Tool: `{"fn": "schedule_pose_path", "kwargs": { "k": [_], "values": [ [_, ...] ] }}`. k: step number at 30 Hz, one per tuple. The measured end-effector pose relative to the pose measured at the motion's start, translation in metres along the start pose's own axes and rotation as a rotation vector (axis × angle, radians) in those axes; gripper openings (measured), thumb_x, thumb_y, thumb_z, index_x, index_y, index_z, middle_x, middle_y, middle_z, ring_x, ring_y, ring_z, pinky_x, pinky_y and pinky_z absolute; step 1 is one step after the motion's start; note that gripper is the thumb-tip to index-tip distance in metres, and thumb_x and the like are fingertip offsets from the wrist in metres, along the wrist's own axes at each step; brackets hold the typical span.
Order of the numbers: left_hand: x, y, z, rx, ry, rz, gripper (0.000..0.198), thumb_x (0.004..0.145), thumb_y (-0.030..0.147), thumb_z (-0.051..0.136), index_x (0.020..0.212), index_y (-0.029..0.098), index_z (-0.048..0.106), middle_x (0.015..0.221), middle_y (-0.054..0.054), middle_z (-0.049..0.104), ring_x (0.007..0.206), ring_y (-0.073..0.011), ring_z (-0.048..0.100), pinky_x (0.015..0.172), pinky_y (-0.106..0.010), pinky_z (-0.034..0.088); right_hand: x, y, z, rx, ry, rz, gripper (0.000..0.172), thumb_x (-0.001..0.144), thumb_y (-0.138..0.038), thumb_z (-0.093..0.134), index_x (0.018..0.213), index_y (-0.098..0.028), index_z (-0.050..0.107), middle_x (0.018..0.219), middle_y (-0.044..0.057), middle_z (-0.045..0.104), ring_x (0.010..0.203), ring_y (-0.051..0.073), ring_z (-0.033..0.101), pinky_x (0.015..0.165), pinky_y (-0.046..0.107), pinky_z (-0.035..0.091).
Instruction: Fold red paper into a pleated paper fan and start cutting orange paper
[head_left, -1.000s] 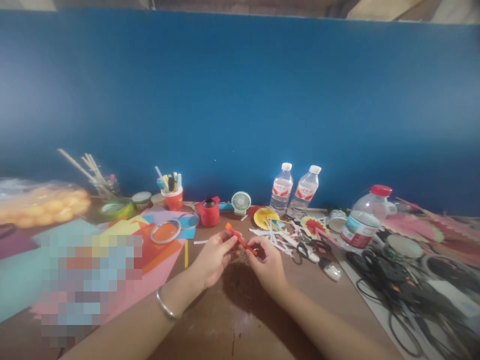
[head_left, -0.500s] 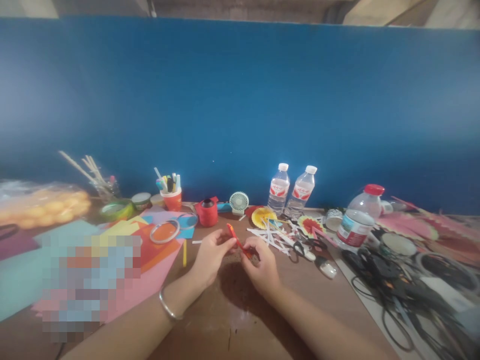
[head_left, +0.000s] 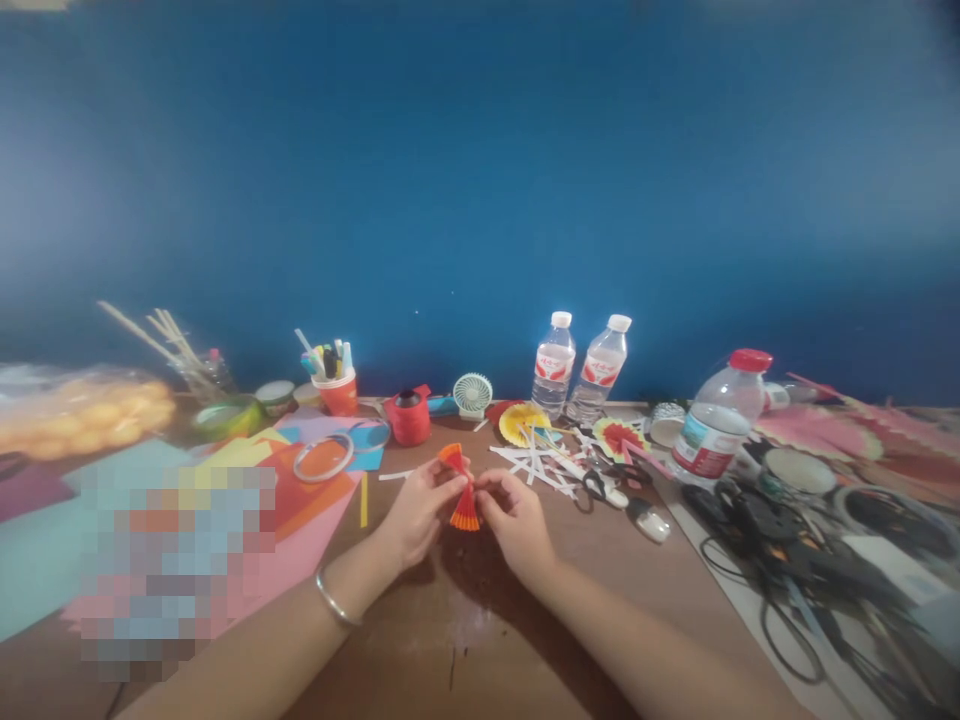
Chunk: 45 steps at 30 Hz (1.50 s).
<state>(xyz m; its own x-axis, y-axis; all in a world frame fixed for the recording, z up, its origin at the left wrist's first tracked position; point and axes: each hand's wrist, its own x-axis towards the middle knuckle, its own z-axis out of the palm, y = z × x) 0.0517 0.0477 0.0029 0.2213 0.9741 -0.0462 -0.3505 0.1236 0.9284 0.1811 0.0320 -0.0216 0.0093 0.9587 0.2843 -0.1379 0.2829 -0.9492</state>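
Observation:
A small pleated orange-and-red paper [head_left: 465,515] is held up above the table, narrow at its middle and fanned out at both ends like a bow. My left hand [head_left: 426,505] pinches it near the middle between thumb and fingers. From the other side, the thumb and forefinger of my right hand [head_left: 514,515] close at the same narrow waist. The fingertips hide part of that waist. A yellow paper strip [head_left: 364,500] lies on the table left of my left hand.
Coloured paper sheets [head_left: 315,520] spread on the left. White paper strips [head_left: 525,465], scissors [head_left: 600,488] and a yellow paper rosette [head_left: 521,425] lie beyond my right hand. Water bottles [head_left: 553,365], a small fan [head_left: 472,397] and a pen cup [head_left: 337,395] stand behind. Black cables [head_left: 780,540] tangle at right.
The pleated paper was a narrow strip seen edge-on; now its two ends are fanned out. Both hands have turned it and sit closer at its middle. The view has tilted slightly downward.

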Motion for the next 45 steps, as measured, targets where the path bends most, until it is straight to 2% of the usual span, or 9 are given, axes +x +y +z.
{"fn": "schedule_pose_path", "kwargs": {
  "k": [6,13,24,28,33,35,37,40,45],
  "values": [
    [0.001,0.003,-0.003,-0.133,-0.049,-0.045,0.022,0.064,0.015,0.070,0.083,0.017,0.060,0.074,0.000,0.063,0.066,-0.0106,0.059,0.064,-0.022,0.047,0.001,0.002,-0.006,-0.057,-0.013,-0.044,0.009,0.072,-0.024,0.061,0.079,-0.018,0.060,0.074,0.002,0.063,0.067,0.014,0.058,0.062,0.025,0.048],
    [0.003,0.001,-0.005,-0.119,-0.068,-0.075,0.017,0.062,0.009,0.070,0.076,0.015,0.060,0.066,0.002,0.060,0.062,-0.0081,0.055,0.062,-0.018,0.044,0.004,-0.004,-0.011,-0.180,-0.012,-0.081,0.003,0.073,-0.021,0.060,0.074,-0.019,0.062,0.073,0.001,0.063,0.068,0.014,0.059,0.062,0.024,0.047],
    [0.001,-0.003,-0.003,-0.140,-0.155,-0.085,0.011,0.067,0.011,0.064,0.070,0.016,0.056,0.078,0.002,0.049,0.071,-0.0088,0.048,0.064,-0.019,0.039,0.005,-0.005,-0.014,-0.188,-0.059,-0.143,0.006,0.071,-0.023,0.066,0.077,-0.021,0.067,0.075,0.002,0.067,0.071,0.015,0.060,0.067,0.027,0.048],
    [0.003,-0.003,-0.003,0.037,-0.099,0.009,0.019,0.066,0.014,0.067,0.081,0.019,0.056,0.079,0.001,0.050,0.069,-0.0101,0.048,0.063,-0.020,0.040,0.005,-0.004,-0.015,-0.159,-0.053,-0.074,0.008,0.070,-0.024,0.067,0.077,-0.022,0.069,0.076,0.003,0.069,0.070,0.016,0.062,0.068,0.029,0.049],
    [0.003,0.003,-0.007,0.506,0.085,0.349,0.065,0.066,0.013,0.066,0.120,0.033,0.035,0.111,-0.003,0.044,0.090,-0.0161,0.049,0.077,-0.028,0.042,0.006,-0.002,-0.016,-0.133,-0.018,-0.008,0.007,0.069,-0.024,0.068,0.075,-0.022,0.070,0.074,0.002,0.069,0.068,0.016,0.063,0.066,0.029,0.051],
    [0.003,0.008,-0.009,0.786,0.116,0.539,0.055,0.067,0.012,0.063,0.115,0.032,0.046,0.119,-0.004,0.039,0.104,-0.0207,0.044,0.088,-0.034,0.037,0.006,0.000,-0.016,-0.135,-0.010,0.008,0.007,0.068,-0.023,0.068,0.075,-0.023,0.071,0.073,0.002,0.069,0.067,0.016,0.063,0.065,0.028,0.051],
    [0.003,0.013,-0.011,1.001,0.049,0.661,0.033,0.070,0.011,0.059,0.098,0.029,0.060,0.116,-0.003,0.044,0.108,-0.0229,0.042,0.093,-0.037,0.033,0.005,0.002,-0.015,-0.138,-0.019,0.019,0.008,0.068,-0.022,0.068,0.075,-0.023,0.071,0.072,0.002,0.069,0.067,0.016,0.063,0.065,0.028,0.051],
    [0.003,0.017,-0.012,1.035,-0.075,0.627,0.020,0.075,0.012,0.053,0.084,0.026,0.065,0.101,-0.005,0.056,0.097,-0.0209,0.051,0.087,-0.034,0.038,0.003,0.002,-0.013,-0.122,-0.040,0.049,0.007,0.068,-0.022,0.068,0.075,-0.022,0.070,0.072,0.002,0.070,0.066,0.016,0.064,0.065,0.028,0.051],
    [0.003,0.016,-0.011,0.946,-0.077,0.566,0.016,0.074,0.016,0.055,0.082,0.024,0.066,0.099,-0.006,0.063,0.100,-0.0234,0.053,0.088,-0.035,0.038,0.004,-0.002,-0.012,-0.031,-0.032,0.128,0.009,0.070,-0.027,0.064,0.073,-0.019,0.067,0.066,0.001,0.067,0.058,0.014,0.061,0.058,0.025,0.050]
  ]
}}
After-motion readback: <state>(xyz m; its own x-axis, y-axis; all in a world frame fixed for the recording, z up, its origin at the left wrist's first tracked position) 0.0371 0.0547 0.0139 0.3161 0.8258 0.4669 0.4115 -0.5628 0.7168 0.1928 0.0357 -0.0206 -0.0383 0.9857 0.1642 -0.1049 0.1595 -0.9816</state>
